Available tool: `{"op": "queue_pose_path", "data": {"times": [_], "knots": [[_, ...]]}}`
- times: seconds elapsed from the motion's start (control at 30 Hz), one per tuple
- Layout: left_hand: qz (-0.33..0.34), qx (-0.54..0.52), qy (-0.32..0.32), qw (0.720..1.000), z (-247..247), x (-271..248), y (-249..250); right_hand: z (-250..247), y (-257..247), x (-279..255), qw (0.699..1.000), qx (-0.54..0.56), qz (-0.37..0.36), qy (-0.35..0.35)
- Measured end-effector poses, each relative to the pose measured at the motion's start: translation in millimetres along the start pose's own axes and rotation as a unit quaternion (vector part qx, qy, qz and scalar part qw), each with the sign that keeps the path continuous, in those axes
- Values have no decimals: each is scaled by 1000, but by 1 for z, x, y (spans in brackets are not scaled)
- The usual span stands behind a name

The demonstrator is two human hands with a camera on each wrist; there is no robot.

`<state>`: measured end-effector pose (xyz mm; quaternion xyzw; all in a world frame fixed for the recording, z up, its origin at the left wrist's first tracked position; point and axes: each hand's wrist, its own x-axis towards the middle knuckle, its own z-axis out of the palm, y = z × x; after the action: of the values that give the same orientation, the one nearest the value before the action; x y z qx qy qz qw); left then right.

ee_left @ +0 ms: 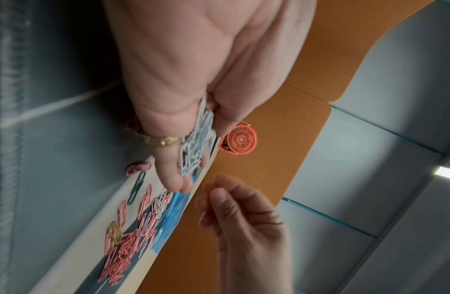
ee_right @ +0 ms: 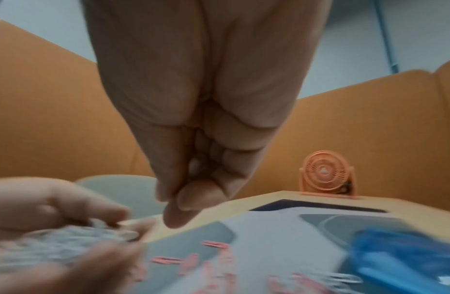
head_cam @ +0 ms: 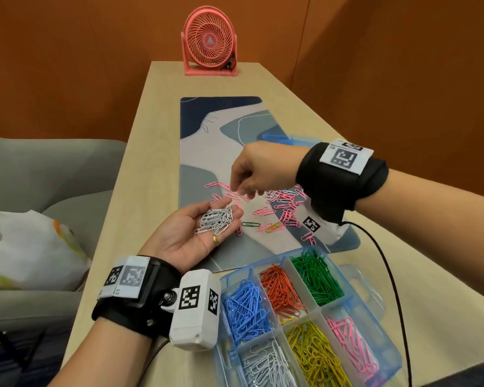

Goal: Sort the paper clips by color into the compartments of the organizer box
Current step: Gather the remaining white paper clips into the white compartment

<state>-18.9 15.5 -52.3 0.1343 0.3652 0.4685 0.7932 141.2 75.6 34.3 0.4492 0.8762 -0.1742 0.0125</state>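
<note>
My left hand (head_cam: pixel 196 233) lies palm up over the mat's near left part, carrying a heap of white paper clips (head_cam: pixel 215 220) on relaxed fingers. The left wrist view shows the same white clips (ee_left: pixel 196 147) along my left hand (ee_left: pixel 173 173). My right hand (head_cam: pixel 246 188) hovers just above and beyond that palm, fingers bunched downward; no clip shows between them. Its bunched fingertips (ee_right: pixel 178 202) look bare in the right wrist view too. Loose pink and white clips (head_cam: pixel 282 205) lie on the mat, with one green clip (head_cam: pixel 250 224) and one yellow clip (head_cam: pixel 274 227).
The clear blue organizer box (head_cam: pixel 396 358) stands near right, with blue, orange, green, white, yellow and pink clips in separate compartments. A patterned mat (head_cam: pixel 207 141) runs along the table. A pink fan (head_cam: pixel 210 41) stands at the far end; a blue lid (head_cam: pixel 285 138) lies behind my right hand.
</note>
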Motion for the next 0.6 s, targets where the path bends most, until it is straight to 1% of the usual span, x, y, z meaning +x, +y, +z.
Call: {"op": "queue_pose_path", "data": {"times": [0.13, 0.23, 0.37, 0.6], "knots": [[5, 3, 0, 1000, -1, 1, 0, -10, 40, 2, 992, -90, 79, 37], [1, -3, -2, 1000, -2, 1, 1, -8, 64, 3, 984, -139, 111, 17], [3, -3, 0, 1000, -1, 0, 1, 2, 79, 6, 983, -131, 127, -2], [8, -4, -1, 1000, -2, 0, 1, 13, 83, 11, 983, -137, 124, -13]]}}
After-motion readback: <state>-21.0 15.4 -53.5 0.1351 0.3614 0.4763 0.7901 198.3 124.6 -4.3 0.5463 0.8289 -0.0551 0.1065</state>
